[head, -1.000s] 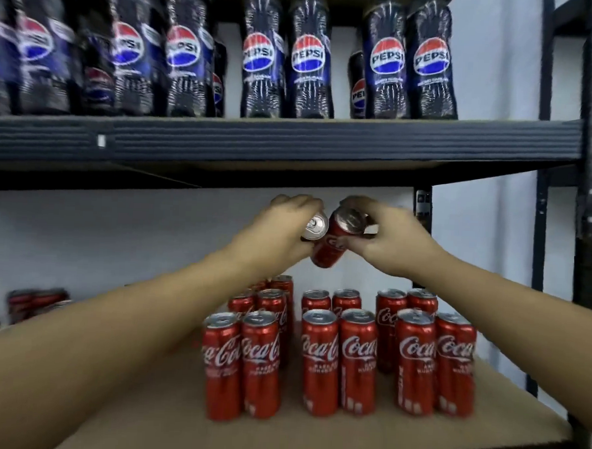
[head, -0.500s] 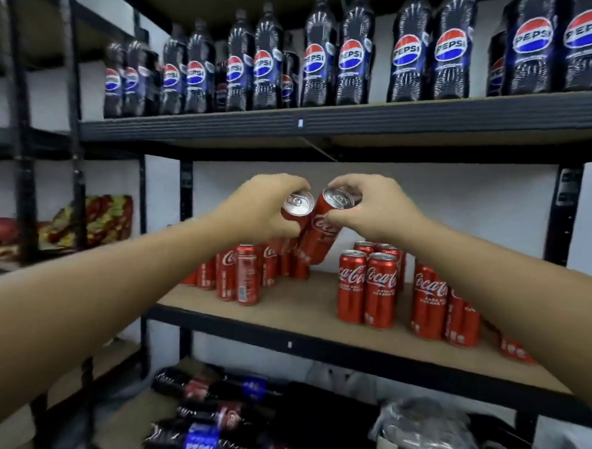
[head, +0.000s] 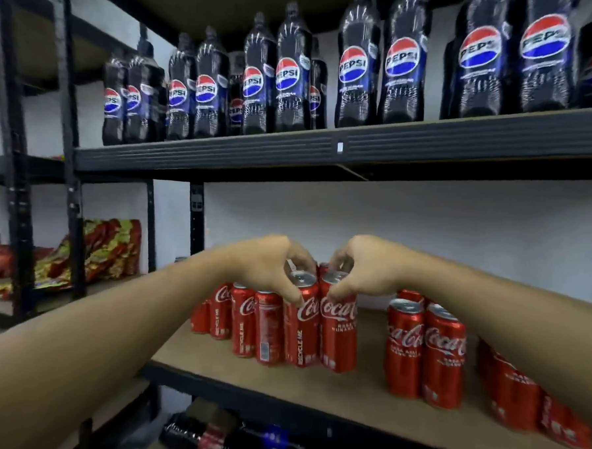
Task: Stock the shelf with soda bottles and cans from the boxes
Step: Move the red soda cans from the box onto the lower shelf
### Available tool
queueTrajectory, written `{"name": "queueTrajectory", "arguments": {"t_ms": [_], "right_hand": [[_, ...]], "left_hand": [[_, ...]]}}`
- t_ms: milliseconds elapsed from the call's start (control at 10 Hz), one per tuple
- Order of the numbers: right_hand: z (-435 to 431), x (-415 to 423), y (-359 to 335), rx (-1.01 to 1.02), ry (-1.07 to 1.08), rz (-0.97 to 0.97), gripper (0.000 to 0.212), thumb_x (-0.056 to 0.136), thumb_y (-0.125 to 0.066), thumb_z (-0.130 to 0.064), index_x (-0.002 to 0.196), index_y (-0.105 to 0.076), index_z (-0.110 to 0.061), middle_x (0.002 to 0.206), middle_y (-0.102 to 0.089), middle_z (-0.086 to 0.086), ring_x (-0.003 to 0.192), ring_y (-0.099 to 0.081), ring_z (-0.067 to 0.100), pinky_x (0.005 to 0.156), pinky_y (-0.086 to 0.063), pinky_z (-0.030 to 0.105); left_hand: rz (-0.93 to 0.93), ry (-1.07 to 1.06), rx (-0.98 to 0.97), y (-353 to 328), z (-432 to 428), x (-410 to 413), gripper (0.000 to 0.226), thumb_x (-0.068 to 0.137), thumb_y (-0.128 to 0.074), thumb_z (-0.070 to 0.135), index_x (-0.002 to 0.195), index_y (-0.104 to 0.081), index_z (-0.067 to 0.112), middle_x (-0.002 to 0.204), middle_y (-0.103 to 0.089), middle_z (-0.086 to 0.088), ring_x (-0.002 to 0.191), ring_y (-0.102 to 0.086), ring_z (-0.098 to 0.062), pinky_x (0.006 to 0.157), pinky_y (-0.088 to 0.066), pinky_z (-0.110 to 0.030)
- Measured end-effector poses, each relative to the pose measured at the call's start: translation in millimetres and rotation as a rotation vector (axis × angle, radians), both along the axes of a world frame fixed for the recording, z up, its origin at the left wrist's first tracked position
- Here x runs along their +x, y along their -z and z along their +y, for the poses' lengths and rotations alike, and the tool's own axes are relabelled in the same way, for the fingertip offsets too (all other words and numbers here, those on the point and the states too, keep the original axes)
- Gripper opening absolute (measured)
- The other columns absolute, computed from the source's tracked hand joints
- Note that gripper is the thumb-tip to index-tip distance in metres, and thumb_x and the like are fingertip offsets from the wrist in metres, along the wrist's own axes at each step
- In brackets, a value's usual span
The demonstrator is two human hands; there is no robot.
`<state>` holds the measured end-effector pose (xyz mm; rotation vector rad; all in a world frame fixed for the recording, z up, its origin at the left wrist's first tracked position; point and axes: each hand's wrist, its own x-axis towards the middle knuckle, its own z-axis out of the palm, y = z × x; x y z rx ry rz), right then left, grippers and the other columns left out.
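gripping 1 can (head: 301, 327) by its top rim with the left hand (head: 268, 267), the other can (head: 338, 333) likewise with the right hand (head: 371, 269); both upright, touching, on the shelf (head: 313, 390) near its front. probably full: heavyish, stiff, slick metal; better held round the upper wall

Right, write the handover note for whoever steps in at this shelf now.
Left hand grips the rim of one cola can. Right hand grips the rim of the neighbouring can.
Both stand upright, side by side, on the middle shelf, at the right end of a can cluster.
Done: more cans stand further right; Pepsi bottles line the upper shelf.
Left: release both cans, fetch more; loose bottles lie below the shelf. Boxes not in view.
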<state>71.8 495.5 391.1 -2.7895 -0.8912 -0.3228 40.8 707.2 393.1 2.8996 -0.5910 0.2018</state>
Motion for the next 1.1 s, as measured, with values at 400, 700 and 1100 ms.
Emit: {"name": "queueTrajectory", "arguments": {"t_ms": [400,700,1100], "right_hand": [[8.3,81.5,-15.3,-0.173,0.064,0.252,0.055,0.068,-0.083,-0.056,0.116,-0.067,-0.034,0.105,-0.069,-0.015,0.091,-0.064,0.005,0.080,-0.058,0.030],[10.2,89.2,4.9,-0.168,0.192,0.354,0.048,0.065,-0.084,-0.058,0.106,-0.068,-0.038,0.093,-0.072,-0.021,0.083,-0.065,-0.003,0.081,-0.059,0.033],[7.3,79.6,21.0,-0.145,0.216,0.307,0.053,0.072,-0.083,-0.053,0.120,-0.066,-0.037,0.107,-0.070,-0.020,0.093,-0.064,-0.002,0.088,-0.057,0.030]], "left_hand": [[0.391,0.322,0.061,-15.3,14.1,122.6,0.058,0.076,-0.088,0.019,0.126,-0.063,0.033,0.114,-0.074,0.015,0.101,-0.071,-0.003,0.095,-0.058,-0.037],[0.454,0.457,0.125,7.7,16.8,178.0,0.067,0.061,-0.082,0.062,0.124,-0.063,0.047,0.116,-0.073,0.018,0.108,-0.070,-0.006,0.097,-0.056,-0.046],[0.537,0.390,-0.015,24.9,14.3,153.4,0.060,0.081,-0.082,0.005,0.131,-0.060,0.030,0.120,-0.071,0.018,0.110,-0.069,-0.005,0.099,-0.056,-0.036]]}}
